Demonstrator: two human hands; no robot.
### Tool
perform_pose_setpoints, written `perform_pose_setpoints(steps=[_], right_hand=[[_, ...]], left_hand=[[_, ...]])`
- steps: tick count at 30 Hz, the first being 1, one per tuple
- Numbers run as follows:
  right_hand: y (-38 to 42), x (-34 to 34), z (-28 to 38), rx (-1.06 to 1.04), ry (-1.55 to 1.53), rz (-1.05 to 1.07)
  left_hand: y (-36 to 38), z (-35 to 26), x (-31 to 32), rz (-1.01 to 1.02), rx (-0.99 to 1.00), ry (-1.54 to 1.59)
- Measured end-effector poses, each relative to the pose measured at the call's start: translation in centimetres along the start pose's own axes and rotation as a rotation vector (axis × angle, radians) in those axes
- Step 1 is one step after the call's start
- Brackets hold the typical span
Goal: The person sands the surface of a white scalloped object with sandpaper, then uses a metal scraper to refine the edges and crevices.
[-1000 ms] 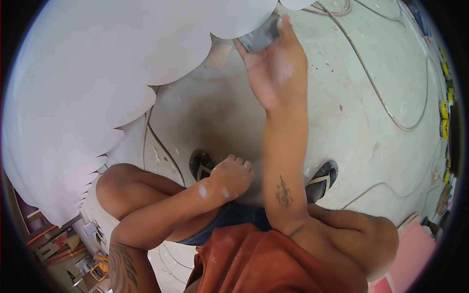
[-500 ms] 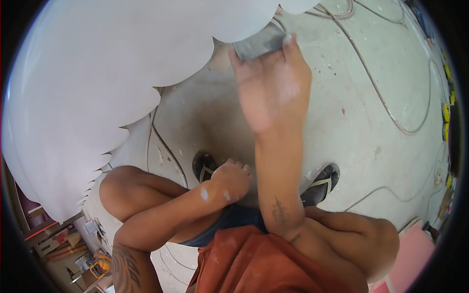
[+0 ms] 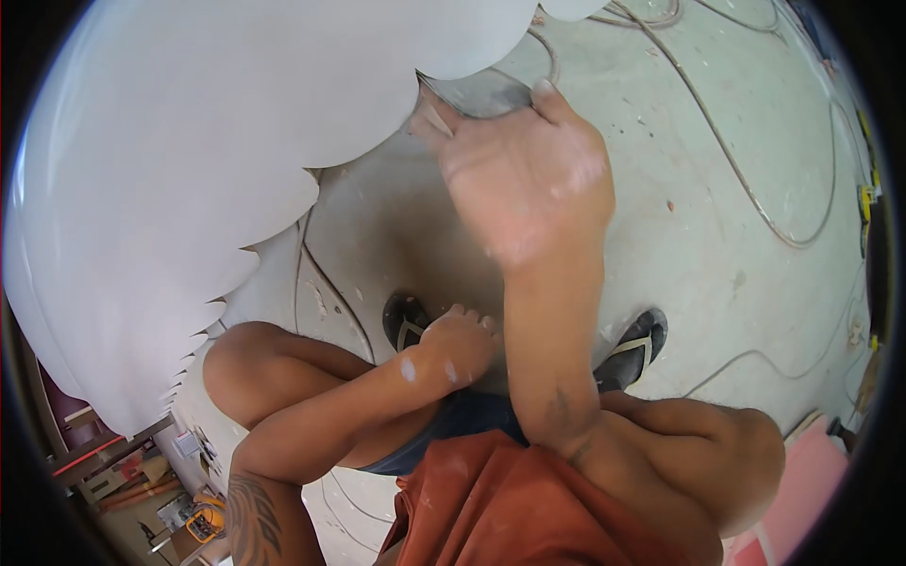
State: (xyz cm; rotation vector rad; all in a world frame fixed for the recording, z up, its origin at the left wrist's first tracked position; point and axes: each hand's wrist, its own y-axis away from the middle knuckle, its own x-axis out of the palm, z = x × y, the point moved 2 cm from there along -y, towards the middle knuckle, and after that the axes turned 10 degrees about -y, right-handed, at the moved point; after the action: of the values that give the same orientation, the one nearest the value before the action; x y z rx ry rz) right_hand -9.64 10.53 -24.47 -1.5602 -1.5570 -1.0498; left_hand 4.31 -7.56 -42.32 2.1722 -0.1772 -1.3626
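Note:
A large white panel (image 3: 217, 132) with a scalloped lower edge fills the upper left. My right hand (image 3: 528, 179) is raised beside that edge, palm toward me and slightly blurred. It grips a grey sheet of sandpaper (image 3: 481, 92), thumb at the right side and the other fingers partly hidden behind. The sheet's upper side lies close along one scallop; whether it touches cannot be made out. My left hand (image 3: 460, 344) rests low between my knees, fingers curled in and nothing seen in them. Whitish dust marks both hands.
A long hose (image 3: 703, 123) curves over the pale floor (image 3: 689, 255) on the right; another hose (image 3: 330, 297) runs beneath the panel. My sandalled feet stand below my hands. A pink sheet (image 3: 802, 481) lies at lower right, and an orange tool (image 3: 206, 519) at lower left.
My right hand has shifted a little down, and the sandpaper now looks bent and shows less of its face. My left hand stays curled between my knees. The view has shifted slightly.

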Motion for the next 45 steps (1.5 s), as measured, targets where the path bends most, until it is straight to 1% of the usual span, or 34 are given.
perform_pose_setpoints(steps=[1, 2, 3, 4, 5, 6, 7, 8, 9, 10, 12, 13, 14, 15, 16, 18, 20, 21, 23, 24, 26, 27, 29, 30, 32, 34, 36, 38, 39, 40, 41, 42, 44, 45], right_hand=[[0.3, 0.4, -0.7, -0.08, 0.06, 0.034], [0.5, 0.7, -1.0, -0.158, 0.123, 0.064], [-0.4, -0.1, -0.3, -0.158, 0.126, 0.056], [-2.0, -1.5, 0.8, -0.07, 0.093, 0.005], [-2.8, -2.3, 1.5, 0.016, 0.057, -0.039], [-1.9, -1.3, 1.1, 0.007, 0.053, -0.031], [-0.6, -0.2, 0.6, -0.002, 0.023, 0.004], [0.1, 0.5, 0.1, -0.005, -0.009, 0.032], [-0.1, 0.4, -0.2, 0.0, -0.012, 0.031], [-0.4, 0.1, -0.3, -0.045, 0.037, 0.056], [-1.1, -1.0, 0.3, -0.092, 0.088, 0.072], [-2.2, -2.0, 1.0, -0.013, 0.055, 0.057], [-2.7, -2.4, 1.5, 0.062, 0.022, 0.047], [-1.8, -1.1, 1.4, 0.057, 0.025, 0.061], [-0.1, 0.2, 1.1, 0.051, -0.042, 0.027], [0.5, 0.9, 0.6, 0.05, -0.115, -0.015], [-0.5, 0.7, 0.5, -0.031, -0.006, -0.005], [-1.2, 0.6, 0.3, -0.033, -0.005, -0.007], [-2.4, 0.6, 0.3, -0.097, 0.249, 0.047], [-2.3, 0.2, 0.2, -0.107, 0.254, 0.049], [-1.7, 0.0, -0.2, -0.177, 0.288, 0.084], [-1.0, 0.3, -0.4, -0.173, 0.289, 0.086], [0.4, 0.9, -0.7, -0.269, 0.227, -0.063], [0.3, 0.9, -0.9, -0.267, 0.225, -0.059], [-0.3, 1.0, -0.9, -0.308, 0.358, 0.005], [-2.7, -0.5, 0.2, -0.325, 0.389, 0.04], [-2.7, -0.4, 1.0, -0.35, 0.425, 0.07], [-1.8, -0.2, 1.7, -0.303, 0.465, -0.121], [-0.9, 0.3, 1.5, -0.303, 0.464, -0.117], [0.0, 0.8, 1.5, -0.334, 0.563, -0.138], [0.5, 1.0, 1.5, -0.366, 0.662, -0.167], [-0.3, 0.2, 1.7, -0.365, 0.662, -0.175], [-2.0, -1.2, 2.1, -0.452, 0.862, -0.175], [-1.5, -1.3, 2.8, -0.461, 0.859, -0.187]], left_hand=[[0.0, 0.0, -0.4, -0.015, -0.012, 0.029], [0.7, -1.4, -6.2, 0.138, -0.065, -0.055], [1.2, -2.4, -9.2, 0.295, -0.114, -0.136], [1.2, -2.3, -7.9, 0.3, -0.11, -0.13], [1.0, -1.7, -5.9, 0.205, -0.086, -0.056], [0.8, -1.3, -6.1, 0.11, -0.06, 0.01], [0.9, -1.0, -6.1, 0.113, -0.055, -0.004], [1.2, -1.3, -7.7, 0.15, -0.102, 0.016], [1.5, -1.6, -8.7, 0.186, -0.152, 0.044], [1.3, -1.7, -9.2, 0.183, -0.157, 0.047], [0.9, -2.3, -9.3, 0.3, -0.085, -0.194], [1.0, -2.2, -8.0, 0.305, -0.081, -0.19], [0.8, -1.7, -6.2, 0.207, -0.016, -0.171], [0.6, -1.4, -6.2, 0.154, 0.014, -0.171], [0.4, -1.1, -6.3, 0.1, 0.044, -0.172], [1.1, -1.8, -8.2, 0.256, -0.013, -0.225], [1.1, -1.8, -9.2, 0.25, -0.03, -0.211], [1.2, -2.0, -9.6, 0.25, -0.038, -0.196], [1.0, -2.0, -11.2, 0.298, -0.043, -0.148], [0.9, -2.0, -11.5, 0.345, -0.06, -0.102], [0.7, -1.8, -10.5, 0.314, -0.057, -0.138], [0.7, -1.7, -10.1, 0.289, -0.061, -0.169], [0.8, -1.5, -10.1, 0.279, -0.058, -0.155], [0.7, -1.5, -10.2, 0.272, -0.047, -0.139], [0.3, -1.4, -10.4, 0.298, -0.041, -0.138], [0.4, -1.6, -10.3, 0.329, -0.026, -0.13], [1.0, -1.7, -11.0, 0.243, 0.002, -0.153], [0.9, -1.9, -11.4, 0.275, 0.001, -0.181], [1.1, -1.9, -11.5, 0.313, -0.004, -0.2], [1.1, -1.7, -11.7, 0.307, -0.008, -0.203], [1.2, -1.7, -11.7, 0.256, 0.0, -0.197], [1.3, -1.8, -11.6, 0.21, 0.011, -0.187], [1.4, -1.8, -11.6, 0.225, 0.018, -0.192], [1.4, -1.9, -11.6, 0.229, 0.021, -0.207]])
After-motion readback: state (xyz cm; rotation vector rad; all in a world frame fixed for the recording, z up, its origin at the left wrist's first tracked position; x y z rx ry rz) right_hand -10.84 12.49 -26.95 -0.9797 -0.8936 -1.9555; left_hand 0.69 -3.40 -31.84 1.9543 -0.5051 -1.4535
